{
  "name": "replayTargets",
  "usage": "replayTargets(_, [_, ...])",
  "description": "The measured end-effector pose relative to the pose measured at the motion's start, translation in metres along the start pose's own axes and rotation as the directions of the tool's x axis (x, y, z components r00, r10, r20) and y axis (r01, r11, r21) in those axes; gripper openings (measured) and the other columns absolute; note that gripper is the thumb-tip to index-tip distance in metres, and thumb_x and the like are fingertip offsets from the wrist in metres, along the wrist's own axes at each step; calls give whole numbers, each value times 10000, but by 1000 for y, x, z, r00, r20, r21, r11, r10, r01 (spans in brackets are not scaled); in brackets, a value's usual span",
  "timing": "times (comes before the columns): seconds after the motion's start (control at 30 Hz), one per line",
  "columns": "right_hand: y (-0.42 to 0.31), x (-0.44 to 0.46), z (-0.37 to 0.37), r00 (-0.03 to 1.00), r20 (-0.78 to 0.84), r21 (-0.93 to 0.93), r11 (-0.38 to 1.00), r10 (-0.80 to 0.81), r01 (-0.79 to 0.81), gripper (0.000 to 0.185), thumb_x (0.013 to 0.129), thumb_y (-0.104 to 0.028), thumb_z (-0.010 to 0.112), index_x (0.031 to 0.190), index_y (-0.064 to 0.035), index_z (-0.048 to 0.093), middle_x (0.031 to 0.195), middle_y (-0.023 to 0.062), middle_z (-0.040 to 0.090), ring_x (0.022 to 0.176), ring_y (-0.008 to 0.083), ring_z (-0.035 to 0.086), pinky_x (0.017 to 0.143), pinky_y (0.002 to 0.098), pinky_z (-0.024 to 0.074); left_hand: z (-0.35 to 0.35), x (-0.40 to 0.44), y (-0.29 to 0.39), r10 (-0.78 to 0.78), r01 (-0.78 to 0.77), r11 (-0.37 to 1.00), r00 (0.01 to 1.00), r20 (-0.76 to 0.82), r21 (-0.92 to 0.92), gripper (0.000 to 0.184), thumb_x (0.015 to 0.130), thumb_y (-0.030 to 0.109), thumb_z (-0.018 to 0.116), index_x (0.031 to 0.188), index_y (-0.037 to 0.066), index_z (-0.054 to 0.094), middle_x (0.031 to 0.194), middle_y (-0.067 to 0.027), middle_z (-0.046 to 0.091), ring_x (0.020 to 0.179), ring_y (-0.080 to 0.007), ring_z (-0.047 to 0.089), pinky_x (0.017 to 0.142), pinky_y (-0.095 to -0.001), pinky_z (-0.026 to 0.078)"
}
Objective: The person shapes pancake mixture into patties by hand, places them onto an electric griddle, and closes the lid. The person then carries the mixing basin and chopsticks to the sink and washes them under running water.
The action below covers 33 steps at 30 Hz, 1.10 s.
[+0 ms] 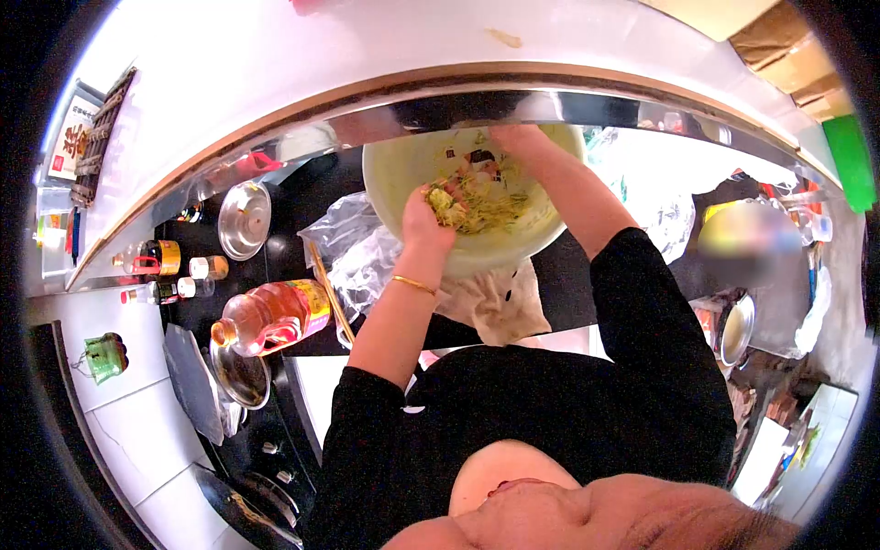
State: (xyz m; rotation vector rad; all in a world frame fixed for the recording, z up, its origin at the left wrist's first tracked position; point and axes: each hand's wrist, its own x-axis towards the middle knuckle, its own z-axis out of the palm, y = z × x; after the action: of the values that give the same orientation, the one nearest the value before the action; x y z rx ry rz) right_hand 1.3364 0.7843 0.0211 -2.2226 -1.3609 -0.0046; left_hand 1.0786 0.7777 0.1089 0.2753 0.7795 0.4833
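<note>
A large pale bowl (385,188) stands on the dark counter with a green-yellow mix of shredded vegetables (500,215) in it. My left hand (427,223), with a gold bangle on its wrist, is at the bowl's near left side. Its fingers curl round a clump of the shredded mix (447,209). My right hand (520,142) reaches to the far inner side of the bowl; its fingers are mostly hidden, and I cannot make out whether they hold anything. Some dark pieces (480,156) show near the bowl's far side.
A beige cloth (500,307) lies before the bowl. Left of it are crumpled plastic bags (357,252), chopsticks (330,291), a large oil bottle (272,318), a metal lid (245,220) and sauce bottles (158,258). A shelf edge (440,108) runs above the bowl's far rim.
</note>
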Motion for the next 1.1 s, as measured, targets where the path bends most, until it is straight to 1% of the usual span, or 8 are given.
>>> replayTargets(0.1, [-2,-9,19,997,28,3,997,79,-79,305,816,-217,498,1086,-77,524,1147,144,512,1069,271,470,951,388,340,1,13,-1,-37,38,999,999,33,-16,216,866,195,341,866,58,507,707,-73,558,609,-216,541,553,-371,470])
replayTargets(0.3, [-15,-17,41,992,43,-2,993,122,-122,315,815,-217,505,1098,-80,515,1157,138,506,1079,261,461,957,383,334,4,10,-2,-71,73,997,997,-34,34,231,863,218,357,836,66,529,694,-69,569,604,-216,544,543,-367,467])
replayTargets(0.4, [-18,-18,42,992,50,15,993,114,-115,321,814,-217,509,1104,-81,510,1162,134,504,1083,256,457,960,381,331,9,2,1,-118,113,988,992,-45,-103,233,861,219,364,831,63,535,689,-66,569,614,-214,545,556,-361,469])
replayTargets(0.5, [-25,-19,42,994,83,65,994,77,-83,327,813,-217,512,1110,-82,506,1166,131,501,1088,252,453,963,379,327,8,-2,7,-28,29,995,999,17,-90,241,859,227,377,848,48,538,719,-81,572,648,-221,549,576,-358,469])
replayTargets(0.6, [-44,-31,44,991,134,133,991,12,-30,333,812,-217,515,1117,-83,502,1171,128,498,1093,247,449,965,376,324,-3,4,24,-8,38,980,989,150,-198,251,857,226,386,857,29,541,763,-105,575,692,-232,553,602,-361,469])
replayTargets(0.7, [-64,-34,52,977,199,193,981,-75,36,339,811,-218,519,1123,-85,497,1176,125,496,1098,242,445,968,374,321,-11,8,36,30,17,979,972,232,-201,251,857,219,389,862,18,540,800,-121,574,721,-239,553,611,-363,467])
replayTargets(0.8, [-75,-38,57,964,239,230,971,-119,63,346,811,-218,522,1129,-86,493,1181,122,493,1103,237,441,971,372,318,-9,4,43,-1,62,971,967,254,-232,244,856,209,385,861,21,541,799,-125,572,722,-244,553,630,-381,462])
replayTargets(1.1, [-89,-35,61,917,339,360,929,-210,80,366,808,-218,532,1147,-90,480,1195,112,485,1117,222,429,979,365,309,-25,2,69,175,-128,976,943,284,-177,272,839,275,419,911,40,534,827,-127,599,746,-279,572,686,-429,483])
